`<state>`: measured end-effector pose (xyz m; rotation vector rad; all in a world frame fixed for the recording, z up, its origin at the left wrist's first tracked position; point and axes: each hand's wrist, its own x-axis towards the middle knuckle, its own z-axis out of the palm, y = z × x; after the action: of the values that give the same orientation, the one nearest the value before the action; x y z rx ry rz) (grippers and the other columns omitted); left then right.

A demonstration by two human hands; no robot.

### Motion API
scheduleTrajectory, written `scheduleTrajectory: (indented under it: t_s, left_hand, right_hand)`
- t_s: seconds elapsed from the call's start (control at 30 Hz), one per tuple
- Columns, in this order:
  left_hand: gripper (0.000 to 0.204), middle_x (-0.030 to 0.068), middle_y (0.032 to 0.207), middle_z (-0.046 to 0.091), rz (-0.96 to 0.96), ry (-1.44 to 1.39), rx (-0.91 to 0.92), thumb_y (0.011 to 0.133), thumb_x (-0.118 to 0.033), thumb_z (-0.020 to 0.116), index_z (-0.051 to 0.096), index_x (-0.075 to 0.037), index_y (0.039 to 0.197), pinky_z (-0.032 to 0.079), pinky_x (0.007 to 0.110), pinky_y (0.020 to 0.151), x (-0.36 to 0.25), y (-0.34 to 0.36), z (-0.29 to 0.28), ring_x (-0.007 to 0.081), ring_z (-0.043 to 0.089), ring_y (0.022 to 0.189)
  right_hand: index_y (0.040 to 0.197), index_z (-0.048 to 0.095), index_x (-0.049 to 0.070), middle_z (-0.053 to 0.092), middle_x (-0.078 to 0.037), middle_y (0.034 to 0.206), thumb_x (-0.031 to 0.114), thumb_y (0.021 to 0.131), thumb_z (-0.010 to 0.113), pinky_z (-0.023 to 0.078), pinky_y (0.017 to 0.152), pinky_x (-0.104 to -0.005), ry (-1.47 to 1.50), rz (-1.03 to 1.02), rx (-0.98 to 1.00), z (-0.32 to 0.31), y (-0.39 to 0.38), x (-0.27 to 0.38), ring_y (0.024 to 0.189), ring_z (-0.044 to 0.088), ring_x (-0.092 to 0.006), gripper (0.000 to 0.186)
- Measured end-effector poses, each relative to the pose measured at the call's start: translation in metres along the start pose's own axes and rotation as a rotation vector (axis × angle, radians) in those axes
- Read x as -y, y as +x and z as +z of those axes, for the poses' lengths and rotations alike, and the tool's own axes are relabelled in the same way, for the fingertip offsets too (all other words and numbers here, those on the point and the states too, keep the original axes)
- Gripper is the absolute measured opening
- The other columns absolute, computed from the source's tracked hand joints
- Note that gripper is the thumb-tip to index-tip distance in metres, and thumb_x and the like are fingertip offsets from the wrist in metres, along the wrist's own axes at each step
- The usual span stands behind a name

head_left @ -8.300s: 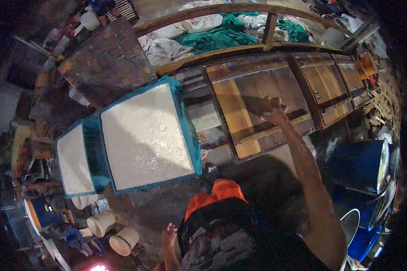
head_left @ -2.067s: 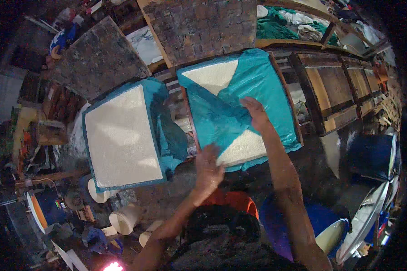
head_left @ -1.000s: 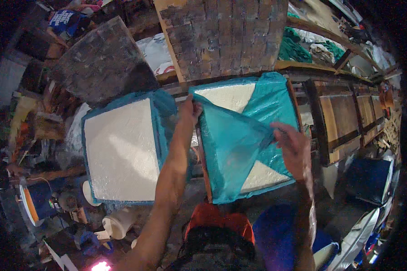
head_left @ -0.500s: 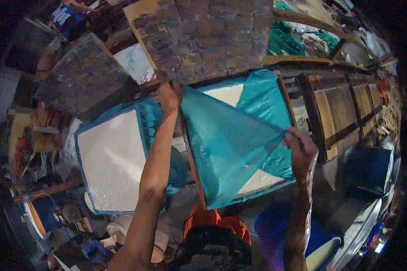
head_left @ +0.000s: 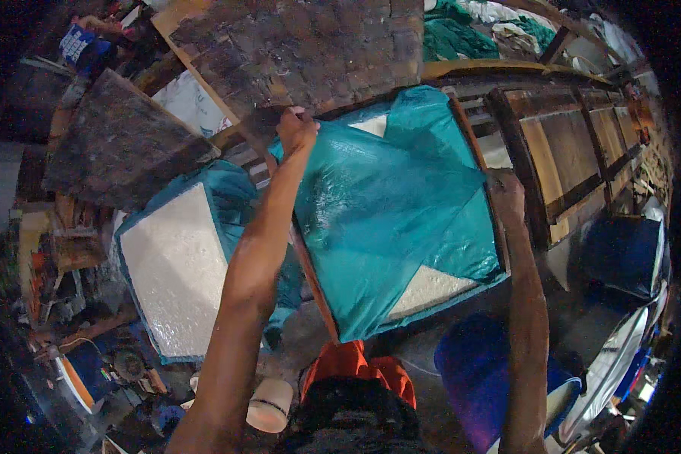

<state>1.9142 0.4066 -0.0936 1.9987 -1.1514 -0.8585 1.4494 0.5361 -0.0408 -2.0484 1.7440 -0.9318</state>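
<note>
A thin wet teal cloth (head_left: 386, 197) lies folded over a white slab (head_left: 431, 289) that shows in a triangle at the near edge and a small patch at the far edge. Wooden side strips (head_left: 311, 276) flank the covered slab. My left hand (head_left: 298, 129) is closed on the cloth at its far left corner. Against the right side strip, my right hand (head_left: 505, 195) grips the cloth's right edge, its fingertips partly hidden. Left of my left forearm sits a second smooth white slab (head_left: 175, 272), uncovered on top, with teal cloth (head_left: 231, 185) gathered around its sides.
Beyond the cloth leans a large dark wooden board (head_left: 303, 57), with a smaller board (head_left: 125, 136) to its left. Wooden framed panels (head_left: 567, 155) extend right. Near me stand a blue barrel (head_left: 469, 378) and a pale bucket (head_left: 269, 405). Another person (head_left: 87, 41) is at the far left.
My right hand has drawn the cloth's loose corner outward to the right edge, so the fold spreads wider and covers more white. My left hand has shifted slightly, still on the far left corner.
</note>
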Motion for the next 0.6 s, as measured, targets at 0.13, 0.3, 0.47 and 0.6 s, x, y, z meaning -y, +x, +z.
scheduleTrajectory:
  t_s: [0.13, 0.3, 0.47, 0.6]
  left_hand:
    - [0.027, 0.0186, 0.11, 0.067, 0.523, -0.014, -0.042, 0.092, -0.017, 0.057, 0.059, -0.003, 0.115, 0.049, 0.04, 0.093, -0.004, -0.03, 0.006, 0.0321, 0.064, 0.108]
    - [0.021, 0.0209, 0.117, 0.064, 0.817, 0.161, -0.206, 0.095, -0.01, 0.051, 0.059, -0.002, 0.114, 0.047, 0.041, 0.095, -0.014, -0.134, -0.05, 0.0369, 0.06, 0.112]
    - [0.021, 0.0172, 0.108, 0.068, 0.598, 0.045, -0.007, 0.095, -0.005, 0.054, 0.061, -0.001, 0.115, 0.052, 0.037, 0.082, 0.06, -0.33, -0.093, 0.0283, 0.067, 0.098]
    - [0.02, 0.0153, 0.104, 0.062, 0.086, 0.089, 0.283, 0.094, -0.005, 0.055, 0.057, -0.002, 0.114, 0.047, 0.035, 0.085, 0.125, -0.489, -0.085, 0.0254, 0.061, 0.095]
  right_hand:
    - [0.103, 0.069, 0.009, 0.066, -0.015, 0.101, 0.02, 0.091, 0.055, 0.049, 0.086, -0.0446, -0.292, 0.124, 0.057, 0.007, -0.007, -0.026, 0.099, 0.062, -0.0365, 0.021]
    - [0.103, 0.067, 0.005, 0.063, -0.021, 0.104, 0.026, 0.091, 0.054, 0.048, 0.086, -0.0455, -0.256, 0.281, -0.054, -0.014, -0.032, 0.0, 0.102, 0.06, -0.0388, 0.027]
    - [0.108, 0.067, 0.002, 0.065, -0.019, 0.095, 0.022, 0.092, 0.056, 0.05, 0.078, -0.0399, -0.181, 0.36, 0.01, -0.058, -0.135, 0.074, 0.09, 0.065, -0.0334, 0.028]
    - [0.1, 0.068, 0.005, 0.065, -0.013, 0.088, 0.016, 0.094, 0.056, 0.05, 0.068, -0.0367, -0.11, 0.442, -0.112, -0.08, -0.286, 0.076, 0.075, 0.061, -0.0223, 0.017]
